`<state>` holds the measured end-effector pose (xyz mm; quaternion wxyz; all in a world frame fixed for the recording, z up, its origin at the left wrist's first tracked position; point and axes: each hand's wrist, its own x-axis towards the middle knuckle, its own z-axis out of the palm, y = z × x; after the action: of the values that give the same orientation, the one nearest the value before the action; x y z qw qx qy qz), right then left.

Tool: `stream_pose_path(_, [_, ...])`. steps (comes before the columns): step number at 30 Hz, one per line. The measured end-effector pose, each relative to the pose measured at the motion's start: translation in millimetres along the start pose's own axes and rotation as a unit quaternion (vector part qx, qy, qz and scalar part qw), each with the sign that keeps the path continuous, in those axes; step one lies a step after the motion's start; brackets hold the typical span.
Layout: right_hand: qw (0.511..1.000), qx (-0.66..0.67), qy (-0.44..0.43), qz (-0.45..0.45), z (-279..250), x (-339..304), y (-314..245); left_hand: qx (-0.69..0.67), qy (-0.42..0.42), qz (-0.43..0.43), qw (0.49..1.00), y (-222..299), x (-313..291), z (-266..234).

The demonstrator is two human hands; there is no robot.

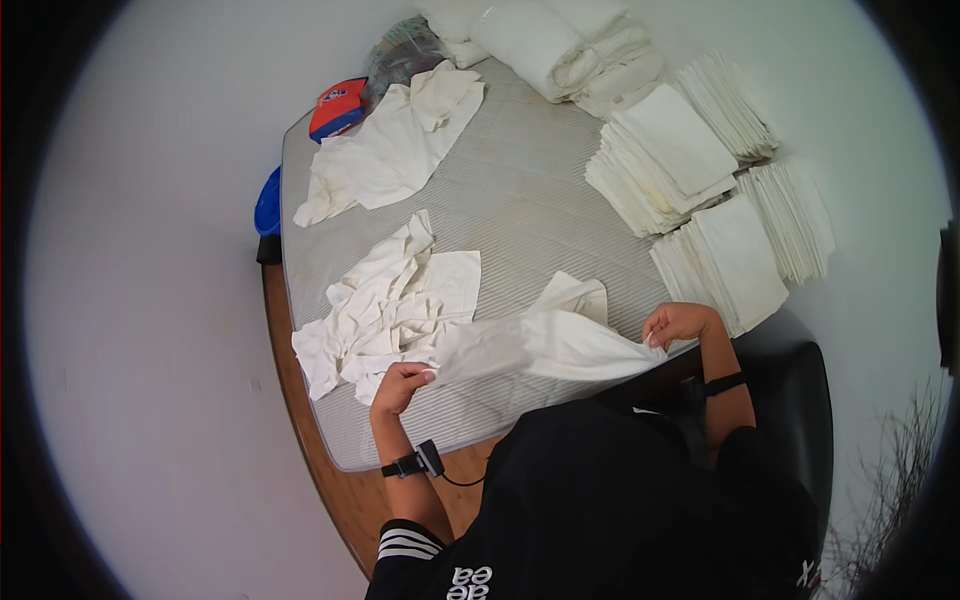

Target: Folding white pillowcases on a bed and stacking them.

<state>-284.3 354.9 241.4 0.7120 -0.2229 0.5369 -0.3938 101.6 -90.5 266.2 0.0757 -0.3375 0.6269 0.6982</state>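
A white cloth (565, 345) is stretched between my two hands above the near edge of a striped mattress (520, 210). My left hand (400, 388) pinches its left end, and my right hand (680, 325) grips the right end. The middle of the cloth sags and looks blurred on its left part. Behind it, a corner of white cloth (580, 292) shows; whether it belongs to the same piece I cannot tell. Just beyond my left hand lies a crumpled heap of white cloths (390, 305).
Stacks of folded white cloths (680, 150) stand at the right. Farther left lies a loose white cloth (385, 150), near a red and blue package (338, 108) and a grey plastic bag (403, 50). Bulky white bundles (540, 45) sit at the back. A black chair (790, 420) is at my right.
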Motion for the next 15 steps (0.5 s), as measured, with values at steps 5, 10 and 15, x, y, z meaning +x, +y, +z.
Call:
stream_pose_path(5, [0.981,0.159,0.104,-0.035,-6.0,35.3,38.5,-0.103,0.131,-0.010,0.986,-42.9,4.8,-8.2])
stream_pose_path(10, [0.932,-0.094,0.348,-0.036,-33.0,123.9,83.7,-0.071,0.218,-0.027,0.973,-76.7,25.4,12.0])
stream_pose_path(15, [0.985,-0.098,0.122,-0.068,-15.5,164.6,19.7,-0.101,0.276,-0.040,0.955,-126.2,18.2,28.2])
